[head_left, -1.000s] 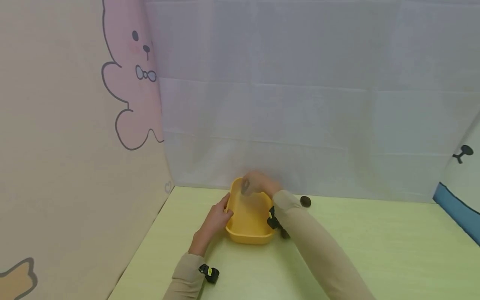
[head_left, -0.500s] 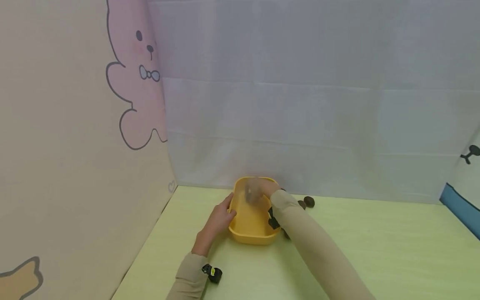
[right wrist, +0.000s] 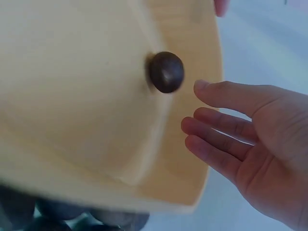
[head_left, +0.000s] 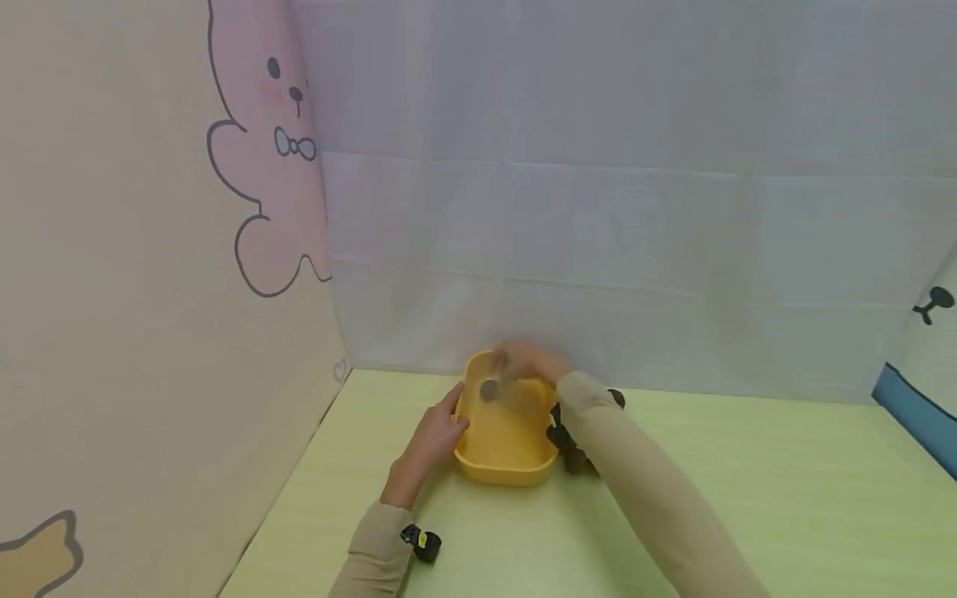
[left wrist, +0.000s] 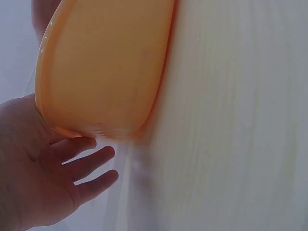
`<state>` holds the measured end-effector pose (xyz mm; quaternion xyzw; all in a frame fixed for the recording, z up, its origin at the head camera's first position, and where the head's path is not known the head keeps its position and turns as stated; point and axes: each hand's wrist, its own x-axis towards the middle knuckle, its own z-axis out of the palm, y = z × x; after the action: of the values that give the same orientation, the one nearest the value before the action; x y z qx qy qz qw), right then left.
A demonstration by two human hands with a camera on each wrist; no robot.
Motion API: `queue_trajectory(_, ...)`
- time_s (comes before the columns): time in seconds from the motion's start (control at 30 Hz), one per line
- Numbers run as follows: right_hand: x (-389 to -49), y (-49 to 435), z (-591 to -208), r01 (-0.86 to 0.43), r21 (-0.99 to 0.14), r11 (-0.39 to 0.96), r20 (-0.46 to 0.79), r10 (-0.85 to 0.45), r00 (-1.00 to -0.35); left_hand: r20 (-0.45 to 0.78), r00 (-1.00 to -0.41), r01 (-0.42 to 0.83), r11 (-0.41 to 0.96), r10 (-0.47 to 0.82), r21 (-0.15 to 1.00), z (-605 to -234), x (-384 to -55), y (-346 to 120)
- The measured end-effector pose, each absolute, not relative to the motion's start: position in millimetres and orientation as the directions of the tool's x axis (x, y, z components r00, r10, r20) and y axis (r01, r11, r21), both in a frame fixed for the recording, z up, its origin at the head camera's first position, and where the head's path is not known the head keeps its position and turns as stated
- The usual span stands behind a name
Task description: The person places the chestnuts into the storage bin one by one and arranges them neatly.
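Note:
A yellow oblong plastic tub (head_left: 504,440) stands on the table near the back wall. My left hand (head_left: 431,432) holds its left side, the thumb over the rim; in the left wrist view this hand's fingers (left wrist: 94,163) spread loosely outside the wall. A smooth dark brown ball (right wrist: 166,72) is inside the tub, close to its far left corner. My right hand (head_left: 523,361), blurred in the head view, is over the tub's far end. In the right wrist view its fingers (right wrist: 221,132) are apart from the ball, with nothing between them and the thumb.
Several more dark round balls (head_left: 576,461) lie right of the tub, partly hidden by the right sleeve (head_left: 643,473); another ball (head_left: 617,398) shows beyond the arm. A white sheet (head_left: 598,249) hangs behind the table (head_left: 748,473), and a cartoon-printed wall (head_left: 149,291) borders it on the left.
One second ago my right hand held a dark thing over the tub's far end. Now its fingers are off the ball, which sits in the tub. The left hand keeps its hold.

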<state>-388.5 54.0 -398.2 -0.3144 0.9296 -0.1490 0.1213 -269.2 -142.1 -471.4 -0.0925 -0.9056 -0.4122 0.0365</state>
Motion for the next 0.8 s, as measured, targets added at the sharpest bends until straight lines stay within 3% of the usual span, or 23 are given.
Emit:
queue_trajectory(0.13, -390.8, 72.5, -387.2, -0.59, -0.382, 0.711, -0.041, -0.651, -0.758, 0.149, -0.98, 0.197, 0.64, 0.13, 0.742, -471.8, -269.9, -143.4)
queue_trajectory(0.4, -376.1, 119.6, -364.7, -0.534, -0.538, 0.652, 0.031, -0.617, -0.786, 0.136, -0.982, 0.189, 0.626, 0.131, 0.757, -473.5, -270.2, -143.2)
queue_trajectory(0.8, -370.6, 173.4, -389.7, -0.574, -0.51, 0.641, 0.157, -0.586, -0.795, 0.135, -0.983, 0.183, 0.628, 0.123, 0.756, -471.6, -268.7, -144.1)
